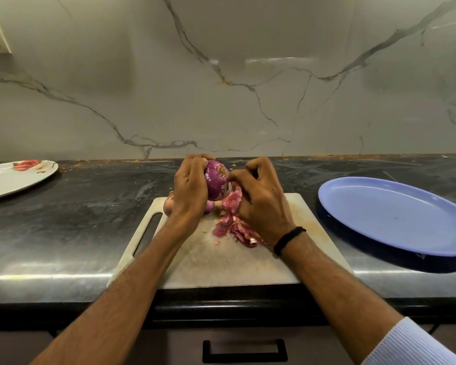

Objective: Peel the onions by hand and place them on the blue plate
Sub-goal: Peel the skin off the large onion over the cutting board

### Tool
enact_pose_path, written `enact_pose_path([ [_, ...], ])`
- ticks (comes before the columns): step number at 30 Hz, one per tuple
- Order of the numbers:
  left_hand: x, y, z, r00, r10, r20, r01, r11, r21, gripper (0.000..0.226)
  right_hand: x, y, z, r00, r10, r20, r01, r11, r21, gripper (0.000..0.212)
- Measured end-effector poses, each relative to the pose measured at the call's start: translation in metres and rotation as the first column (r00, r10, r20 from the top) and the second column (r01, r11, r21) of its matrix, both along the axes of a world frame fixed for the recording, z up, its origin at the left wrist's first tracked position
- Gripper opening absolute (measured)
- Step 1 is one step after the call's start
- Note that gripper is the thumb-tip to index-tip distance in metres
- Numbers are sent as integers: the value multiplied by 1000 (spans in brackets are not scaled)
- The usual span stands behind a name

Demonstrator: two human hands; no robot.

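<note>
My left hand (188, 189) grips a purple onion (216, 181) and holds it above the far edge of a white cutting board (221, 259). My right hand (259, 200) pinches the skin at the onion's top end, and a strip of peel (232, 200) hangs down from it. Loose peel (234, 229) lies on the board under my right hand. Another onion (168, 205) sits on the board behind my left hand, mostly hidden. The blue plate (395, 214) lies on the counter to the right, with nothing on it.
A white plate (16, 177) with red scraps sits at the far left of the dark counter (90, 206). A marble wall rises right behind the counter. A drawer handle (244, 350) shows below the counter's front edge.
</note>
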State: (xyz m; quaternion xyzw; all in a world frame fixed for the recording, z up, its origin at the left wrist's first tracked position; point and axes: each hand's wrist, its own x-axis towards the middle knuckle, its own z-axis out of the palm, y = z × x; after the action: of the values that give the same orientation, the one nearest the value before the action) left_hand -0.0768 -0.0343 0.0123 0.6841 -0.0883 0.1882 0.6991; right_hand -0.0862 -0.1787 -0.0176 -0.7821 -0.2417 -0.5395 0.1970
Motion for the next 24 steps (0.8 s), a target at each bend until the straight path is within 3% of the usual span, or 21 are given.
enact_pose_path([
  [7, -2, -1, 2, 998, 17, 62, -20, 999, 48, 17, 3, -6, 4, 999, 28, -36, -20, 983, 184, 15],
  [11, -4, -2, 1, 993, -7, 115, -7, 993, 120, 16, 4, -4, 3, 998, 43, -45, -34, 985, 169, 15],
  [16, -3, -1, -2, 982, -52, 182, 18, 983, 185, 13, 5, -3, 1, 997, 27, -69, -20, 996, 92, 31],
  [21, 1, 0, -4, 978, -67, 196, 26, 979, 205, 15, 0, -4, 4, 994, 75, -77, -68, 993, 95, 14],
  [24, 3, 2, -6, 974, -68, 215, 18, 974, 228, 14, 1, -5, 3, 991, 78, -109, -67, 992, 104, 14],
])
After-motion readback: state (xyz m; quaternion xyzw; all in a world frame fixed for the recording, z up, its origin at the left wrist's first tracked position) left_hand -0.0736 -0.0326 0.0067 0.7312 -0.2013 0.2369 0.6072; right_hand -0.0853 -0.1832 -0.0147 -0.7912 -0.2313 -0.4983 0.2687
